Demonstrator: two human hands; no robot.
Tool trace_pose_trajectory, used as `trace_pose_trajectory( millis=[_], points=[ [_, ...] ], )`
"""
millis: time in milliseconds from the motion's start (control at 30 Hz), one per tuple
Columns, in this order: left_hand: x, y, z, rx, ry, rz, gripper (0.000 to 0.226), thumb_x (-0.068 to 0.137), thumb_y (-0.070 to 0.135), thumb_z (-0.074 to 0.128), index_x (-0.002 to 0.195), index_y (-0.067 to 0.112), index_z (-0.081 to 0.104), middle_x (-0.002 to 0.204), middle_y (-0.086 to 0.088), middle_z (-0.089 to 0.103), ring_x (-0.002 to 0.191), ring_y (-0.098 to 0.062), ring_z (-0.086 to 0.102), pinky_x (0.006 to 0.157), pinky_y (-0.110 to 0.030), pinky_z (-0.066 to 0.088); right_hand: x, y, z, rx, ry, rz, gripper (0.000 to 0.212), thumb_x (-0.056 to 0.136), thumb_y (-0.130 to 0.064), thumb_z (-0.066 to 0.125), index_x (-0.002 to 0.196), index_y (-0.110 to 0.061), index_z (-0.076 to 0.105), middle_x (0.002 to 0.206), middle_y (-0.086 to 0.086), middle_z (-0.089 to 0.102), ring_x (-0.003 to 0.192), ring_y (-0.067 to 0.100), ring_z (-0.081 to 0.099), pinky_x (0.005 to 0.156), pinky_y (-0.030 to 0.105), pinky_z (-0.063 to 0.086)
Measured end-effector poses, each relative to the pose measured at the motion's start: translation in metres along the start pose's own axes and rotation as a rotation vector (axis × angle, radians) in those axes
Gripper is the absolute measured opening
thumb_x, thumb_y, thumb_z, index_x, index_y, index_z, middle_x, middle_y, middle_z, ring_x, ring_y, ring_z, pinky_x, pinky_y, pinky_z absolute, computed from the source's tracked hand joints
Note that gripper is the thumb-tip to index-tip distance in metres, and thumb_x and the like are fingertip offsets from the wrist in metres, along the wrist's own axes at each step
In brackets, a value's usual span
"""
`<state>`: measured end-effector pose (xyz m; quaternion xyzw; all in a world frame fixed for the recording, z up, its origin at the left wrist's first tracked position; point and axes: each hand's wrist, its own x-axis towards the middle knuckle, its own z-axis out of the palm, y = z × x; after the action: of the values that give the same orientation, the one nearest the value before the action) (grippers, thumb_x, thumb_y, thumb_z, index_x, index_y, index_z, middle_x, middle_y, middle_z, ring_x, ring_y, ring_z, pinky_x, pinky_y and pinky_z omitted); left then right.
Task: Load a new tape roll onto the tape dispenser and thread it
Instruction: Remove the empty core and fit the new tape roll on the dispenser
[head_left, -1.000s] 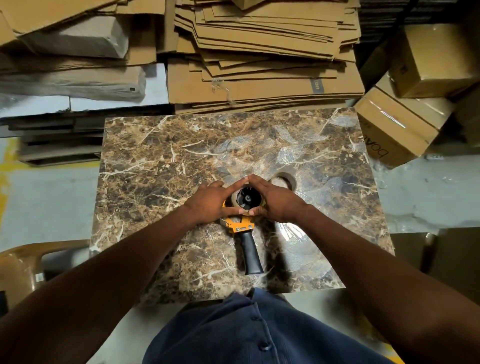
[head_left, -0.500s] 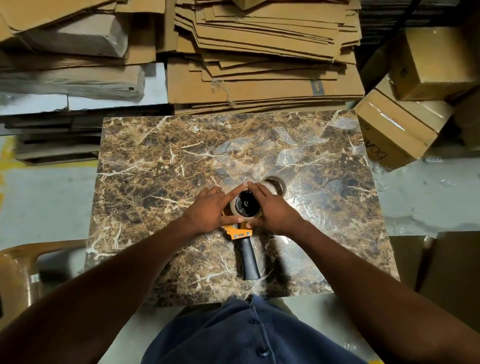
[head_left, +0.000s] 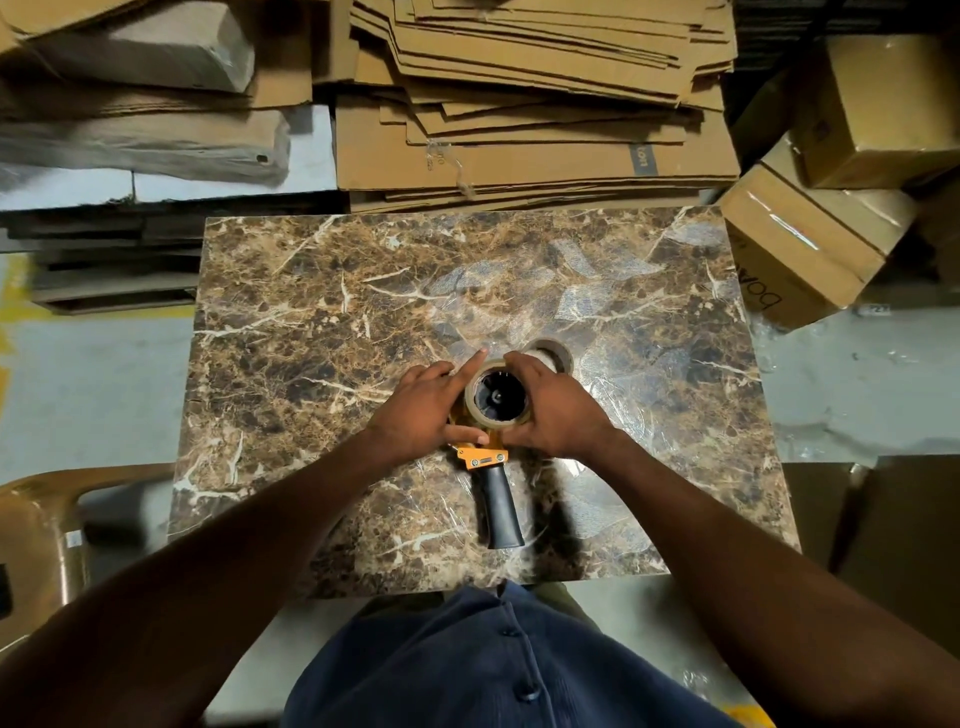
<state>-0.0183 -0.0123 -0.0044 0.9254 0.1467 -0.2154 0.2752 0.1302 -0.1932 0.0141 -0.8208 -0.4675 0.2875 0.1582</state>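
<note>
- On the marble slab (head_left: 322, 322), taken here as the landmark, a tape dispenser (head_left: 485, 457) lies flat near the slab's middle, its black handle (head_left: 501, 512) pointing toward the person.
- At the slab's near left corner, off its edge, stands a tan plastic chair (head_left: 36, 519); nothing shows on its seat.
- Beyond the slab's far left edge lie wrapped bundles (head_left: 140, 140) of flattened board.
- Left of the dispenser's hub, the left hand (head_left: 421, 410) cups the tape roll (head_left: 496, 397), forefinger stretched along the roll's far rim and thumb against its near rim.
- The tape roll sits on the dispenser's black hub (head_left: 500, 396), which shows through the roll's core; whether it is fully seated I cannot tell.
- Right of the hub, the right hand (head_left: 558, 410) curls around the roll's other side, fingers pressed to its rim, so both hands grip the roll between them.
- Just behind the right hand, touching the slab, lies an empty cardboard core (head_left: 553, 356), partly hidden by the fingers.
- Beyond the slab's far edge, a stack of flattened cartons (head_left: 535, 104) rises.
- Off the slab's far right corner sit closed, taped cardboard boxes (head_left: 810, 244); their contents are hidden.
</note>
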Motion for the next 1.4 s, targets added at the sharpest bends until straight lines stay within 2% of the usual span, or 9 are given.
trace_pose_trajectory(
  millis=[267,400,567,700,833,1000,1100,1233,1400],
  points=[
    [0.007,-0.016,0.003,-0.021,0.055,0.067,0.095,0.086,0.098,0.028,0.161,0.06,-0.014,0.168,-0.013,0.042,0.157,-0.032,0.033,0.127,-0.058,0.022,0.003,-0.002,-0.006,-0.048,-0.001,-0.03,0.111,0.072,-0.073,0.066,0.158,-0.015,0.027,0.15,0.006,0.049,0.117,0.033,0.064,0.093,0.048,0.056],
    [0.007,-0.016,0.006,-0.038,0.057,0.027,0.095,0.084,0.098,0.034,0.16,0.063,-0.012,0.169,-0.016,0.039,0.156,-0.04,0.031,0.126,-0.062,0.023,0.0,0.002,-0.001,-0.029,0.033,-0.051,0.106,0.074,-0.065,0.073,0.157,-0.013,0.031,0.15,0.006,0.05,0.117,0.032,0.065,0.091,0.046,0.057],
    [0.001,0.0,-0.007,-0.006,0.037,0.022,0.094,0.096,0.076,0.05,0.168,0.047,-0.003,0.158,-0.02,0.048,0.152,-0.035,0.032,0.126,-0.049,0.016,0.0,0.003,0.002,0.006,0.063,-0.051,0.107,0.073,-0.06,0.078,0.158,-0.016,0.031,0.154,0.003,0.047,0.122,0.029,0.062,0.094,0.042,0.056],
    [0.001,-0.001,-0.008,0.006,0.037,0.04,0.094,0.096,0.077,0.047,0.168,0.045,-0.004,0.154,-0.022,0.05,0.149,-0.035,0.034,0.124,-0.05,0.018,0.001,0.003,0.002,0.022,0.074,-0.055,0.106,0.073,-0.058,0.08,0.158,-0.017,0.032,0.154,0.004,0.048,0.125,0.028,0.06,0.097,0.041,0.055],
    [0.005,-0.005,-0.001,-0.008,0.099,0.08,0.093,0.097,0.08,0.04,0.17,0.041,-0.001,0.133,-0.019,0.062,0.134,-0.033,0.048,0.121,-0.049,0.021,0.007,0.007,-0.001,0.092,0.024,-0.027,0.107,0.074,-0.055,0.083,0.16,-0.021,0.029,0.158,0.0,0.044,0.136,0.022,0.051,0.107,0.039,0.049],
    [0.007,-0.006,0.004,0.006,0.157,0.075,0.092,0.097,0.078,0.042,0.171,0.038,0.004,0.116,-0.011,0.065,0.121,-0.026,0.053,0.121,-0.053,0.025,0.013,0.013,-0.005,0.128,-0.041,-0.005,0.108,0.076,-0.049,0.085,0.162,-0.024,0.025,0.161,-0.003,0.042,0.141,0.016,0.047,0.11,0.024,0.037],
    [0.006,-0.008,0.006,0.02,0.149,0.063,0.093,0.097,0.078,0.044,0.171,0.037,0.004,0.129,-0.015,0.065,0.132,-0.027,0.051,0.124,-0.054,0.018,0.011,0.015,0.0,0.118,-0.032,-0.034,0.107,0.076,-0.055,0.083,0.161,-0.025,0.026,0.158,-0.001,0.047,0.139,0.019,0.05,0.114,0.031,0.041],
    [0.005,-0.003,0.006,0.02,0.147,0.058,0.094,0.096,0.079,0.046,0.17,0.039,0.003,0.158,-0.02,0.052,0.155,-0.029,0.034,0.129,-0.053,0.002,0.009,0.018,0.001,0.093,-0.017,-0.036,0.108,0.073,-0.066,0.079,0.159,-0.028,0.026,0.155,0.0,0.051,0.135,0.024,0.053,0.111,0.043,0.045],
    [-0.001,0.008,0.0,-0.03,0.154,0.067,0.094,0.098,0.071,0.053,0.171,0.035,0.007,0.166,-0.019,0.043,0.16,-0.029,0.023,0.128,-0.047,-0.003,0.007,0.02,0.002,0.056,-0.024,-0.033,0.111,0.073,-0.074,0.075,0.159,-0.027,0.022,0.152,0.003,0.054,0.134,0.026,0.053,0.113,0.046,0.041]
  ],
)
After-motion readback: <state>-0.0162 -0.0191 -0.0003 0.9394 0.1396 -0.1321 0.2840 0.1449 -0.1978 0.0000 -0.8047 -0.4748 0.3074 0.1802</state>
